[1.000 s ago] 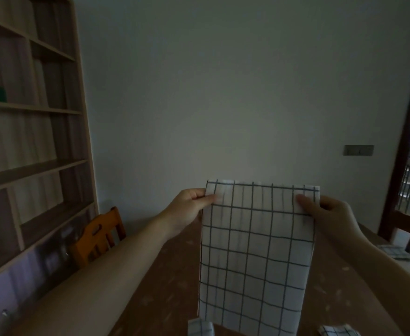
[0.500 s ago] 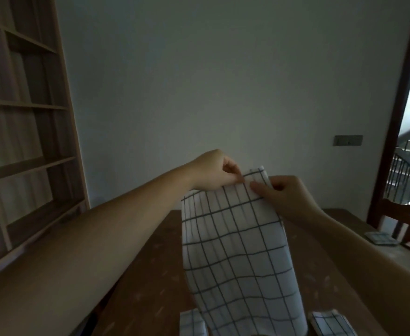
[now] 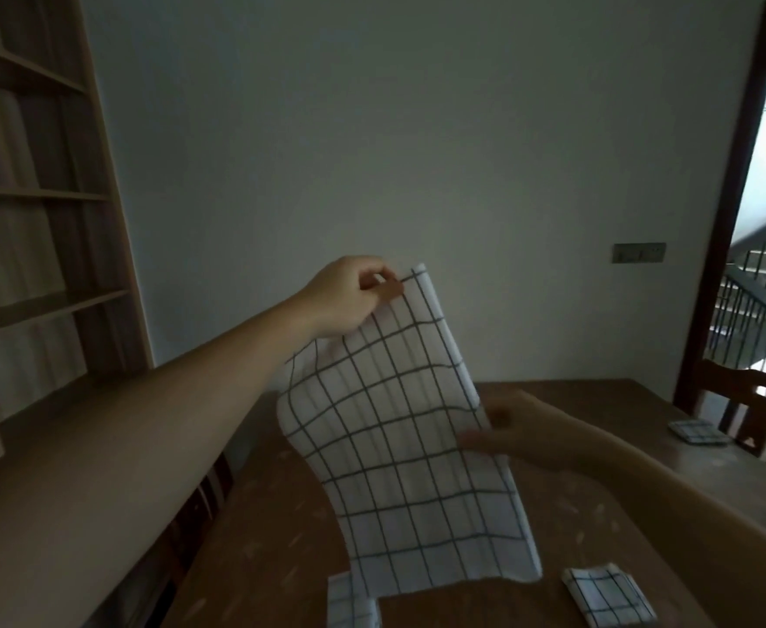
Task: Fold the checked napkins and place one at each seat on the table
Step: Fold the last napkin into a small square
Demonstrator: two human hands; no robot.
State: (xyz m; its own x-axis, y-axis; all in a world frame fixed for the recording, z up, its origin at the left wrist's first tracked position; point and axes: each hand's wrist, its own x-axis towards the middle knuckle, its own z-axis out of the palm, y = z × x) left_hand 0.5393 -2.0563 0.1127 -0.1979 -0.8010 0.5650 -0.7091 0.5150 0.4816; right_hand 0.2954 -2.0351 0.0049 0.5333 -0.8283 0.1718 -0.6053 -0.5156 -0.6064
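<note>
A white napkin with a dark check (image 3: 399, 446) hangs folded lengthwise in the air over the brown wooden table (image 3: 281, 528). My left hand (image 3: 349, 296) pinches its top corner up high. Lower down, my right hand (image 3: 526, 430) holds the napkin's right edge about halfway along, thumb in front. A folded checked napkin (image 3: 607, 593) lies on the table at the near right. Another (image 3: 351, 602) lies at the near middle, partly behind the hanging cloth. A third folded napkin (image 3: 698, 431) sits by the far right seat.
A wooden chair (image 3: 752, 414) stands at the table's right side, in front of an open doorway with a stair railing (image 3: 761, 287). Tall wooden shelves (image 3: 32, 219) fill the left wall. A chair back (image 3: 200, 500) shows at the table's left edge.
The hands first held the napkin's two top corners apart, then brought them together. Now my left hand holds the top alone and my right hand has slid down the right edge.
</note>
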